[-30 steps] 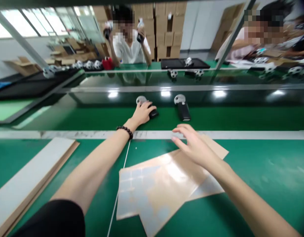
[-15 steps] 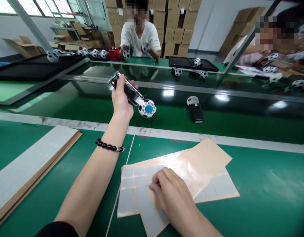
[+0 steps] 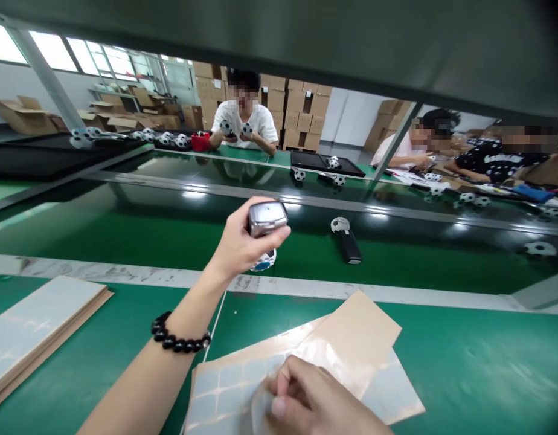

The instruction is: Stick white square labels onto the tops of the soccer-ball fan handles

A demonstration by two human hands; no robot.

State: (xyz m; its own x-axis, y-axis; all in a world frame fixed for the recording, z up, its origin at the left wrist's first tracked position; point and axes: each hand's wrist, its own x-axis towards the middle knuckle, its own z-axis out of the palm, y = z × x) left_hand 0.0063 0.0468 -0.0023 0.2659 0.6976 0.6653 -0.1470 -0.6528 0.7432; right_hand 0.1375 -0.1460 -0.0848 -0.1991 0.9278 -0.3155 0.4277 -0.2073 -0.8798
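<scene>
My left hand (image 3: pixel 240 241) is wrapped round a handheld device (image 3: pixel 269 216) with a dark handle, its flat end turned up toward me. Below the fingers shows its round football-patterned head (image 3: pixel 264 261) with a blue centre. My right hand (image 3: pixel 315 393) pinches a pale translucent sticker (image 3: pixel 259 408), lifted at one edge from a sticker sheet (image 3: pixel 215 393). Part of the sticker is blurred and hidden behind the fingers. Under and beside this hand, the sheets overlap, with a tan backing sheet (image 3: pixel 365 326) on top at the right.
A similar football-headed device (image 3: pixel 350 248) lies on the green conveyor belt (image 3: pixel 125 235). At left is a stack of sticker sheets (image 3: pixel 43 326). A metal rail (image 3: pixel 138 272) divides bench and belt. Co-workers sit opposite, near black trays (image 3: pixel 322 164). A dark overhead panel (image 3: pixel 261 36) crosses the top.
My left hand has turned the device, so its end now faces me and its head points down. My right hand has drawn up a sticker edge. The view has tilted upward.
</scene>
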